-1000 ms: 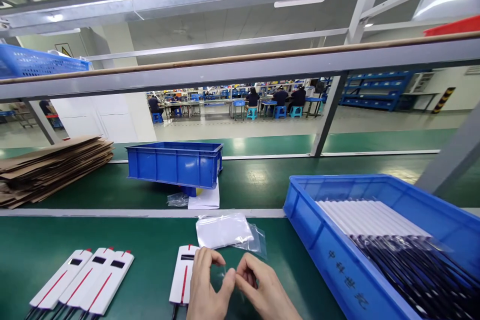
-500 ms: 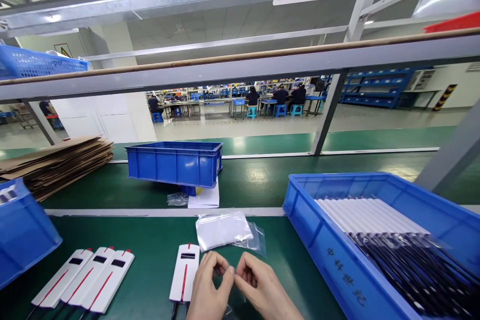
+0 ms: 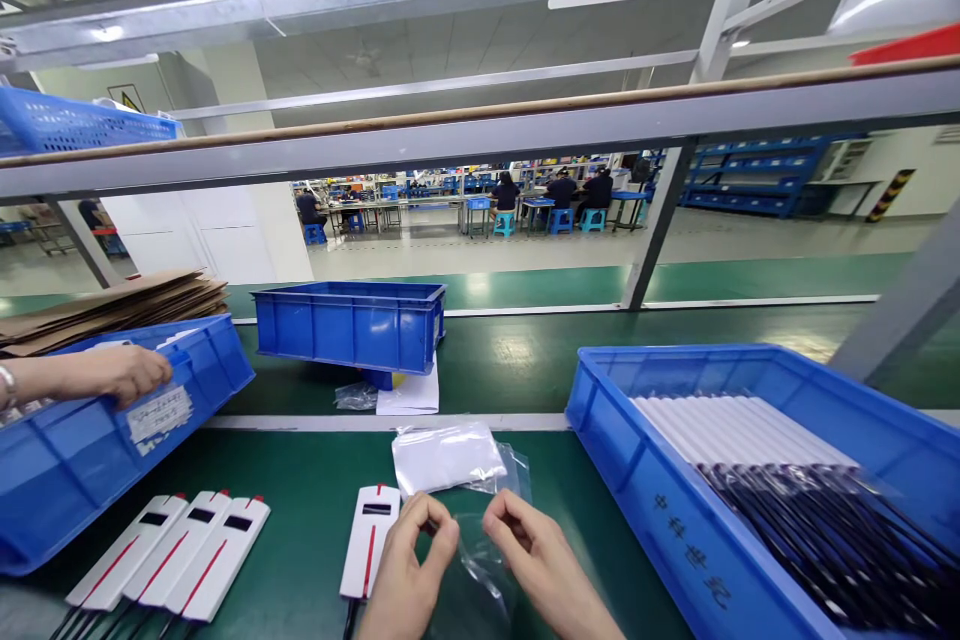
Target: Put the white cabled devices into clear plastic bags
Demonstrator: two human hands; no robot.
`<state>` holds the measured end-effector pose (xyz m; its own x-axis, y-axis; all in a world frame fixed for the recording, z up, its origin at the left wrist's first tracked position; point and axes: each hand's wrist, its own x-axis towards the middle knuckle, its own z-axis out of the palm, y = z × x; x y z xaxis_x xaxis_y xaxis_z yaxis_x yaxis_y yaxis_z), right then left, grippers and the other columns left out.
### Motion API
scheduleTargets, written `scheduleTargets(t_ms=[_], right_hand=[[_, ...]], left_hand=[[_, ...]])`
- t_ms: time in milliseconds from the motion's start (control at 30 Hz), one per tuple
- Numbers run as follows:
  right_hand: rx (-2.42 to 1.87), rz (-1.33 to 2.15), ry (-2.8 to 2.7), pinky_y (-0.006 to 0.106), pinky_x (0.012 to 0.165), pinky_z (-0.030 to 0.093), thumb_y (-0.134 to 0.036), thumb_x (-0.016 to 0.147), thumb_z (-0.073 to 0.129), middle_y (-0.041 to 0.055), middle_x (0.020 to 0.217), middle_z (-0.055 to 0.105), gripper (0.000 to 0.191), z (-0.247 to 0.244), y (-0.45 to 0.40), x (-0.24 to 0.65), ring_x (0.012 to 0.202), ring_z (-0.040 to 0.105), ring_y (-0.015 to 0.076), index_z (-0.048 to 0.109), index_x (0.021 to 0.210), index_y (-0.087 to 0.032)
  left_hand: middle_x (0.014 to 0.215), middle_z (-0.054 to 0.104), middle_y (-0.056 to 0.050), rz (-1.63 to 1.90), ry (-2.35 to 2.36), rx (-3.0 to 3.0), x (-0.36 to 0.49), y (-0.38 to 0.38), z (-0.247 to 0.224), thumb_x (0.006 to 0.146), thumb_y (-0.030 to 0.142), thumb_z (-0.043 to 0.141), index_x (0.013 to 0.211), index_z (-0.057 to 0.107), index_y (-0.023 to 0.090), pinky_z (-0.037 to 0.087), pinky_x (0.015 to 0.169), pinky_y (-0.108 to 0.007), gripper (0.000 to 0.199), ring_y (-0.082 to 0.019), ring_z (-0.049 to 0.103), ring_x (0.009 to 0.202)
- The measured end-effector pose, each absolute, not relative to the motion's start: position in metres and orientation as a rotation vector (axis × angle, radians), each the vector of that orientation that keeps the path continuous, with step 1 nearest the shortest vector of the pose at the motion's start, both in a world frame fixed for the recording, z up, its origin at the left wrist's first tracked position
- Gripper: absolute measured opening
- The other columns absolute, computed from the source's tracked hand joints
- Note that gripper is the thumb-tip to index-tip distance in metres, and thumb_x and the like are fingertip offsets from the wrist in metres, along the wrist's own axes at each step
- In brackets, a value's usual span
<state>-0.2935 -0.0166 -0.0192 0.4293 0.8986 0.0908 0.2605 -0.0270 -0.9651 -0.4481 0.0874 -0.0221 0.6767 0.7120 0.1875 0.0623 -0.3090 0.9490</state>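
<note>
My left hand [image 3: 414,560] pinches one edge of a clear plastic bag [image 3: 480,585] low in the middle of the view. The fingertips of my right hand [image 3: 544,560] are closed on the bag's other side, and a gap separates the two hands. Just left of my left hand lies a white device with a red stripe and a dark window [image 3: 369,542], its black cable running toward me. Beyond my hands rests a pile of clear bags and white sheets [image 3: 448,460].
Several similar white devices [image 3: 217,560] lie at left. Above them, another person's hand [image 3: 124,372] grips a tilted blue bin [image 3: 82,480]. A large blue bin [image 3: 637,465] at right holds bagged devices with black cables. Another blue bin [image 3: 349,330] and cardboard sheets [image 3: 142,310] stand farther back.
My hands have moved apart, and the clear bag now shows spread between them. At left the blue bin has come farther into view with another person's hand on it.
</note>
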Motion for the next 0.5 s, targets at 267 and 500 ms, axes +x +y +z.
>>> scheduleTargets(t_ms=[267, 500], right_hand=[[-1.442, 0.869, -0.887, 0.026, 0.051, 0.028, -0.052, 0.095, 0.052, -0.0071, 0.066, 0.044, 0.035, -0.015, -0.019, -0.295, 0.055, 0.04, 0.0112, 0.048, 0.074, -0.024], [-1.502, 0.358, -1.233, 0.031, 0.07, 0.047, -0.041, 0.1, 0.05, 0.0043, 0.103, 0.062, 0.022, -0.013, -0.027, -0.287, 0.077, 0.057, 0.0182, 0.063, 0.113, -0.027]], left_hand=[[0.1, 0.068, -0.007, 0.54, 0.504, 1.528, -0.445, 0.093, -0.027, 0.087, 0.072, 0.062, 0.107, 0.065, 0.02, 0.048, 0.096, -0.036, 0.056, -0.025, 0.064, 0.101], [0.068, 0.05, 0.003, 0.577, 0.553, 1.477, -0.442, 0.095, -0.03, 0.081, 0.075, 0.066, 0.079, 0.058, 0.018, 0.04, 0.057, -0.023, 0.057, -0.013, 0.046, 0.062]])
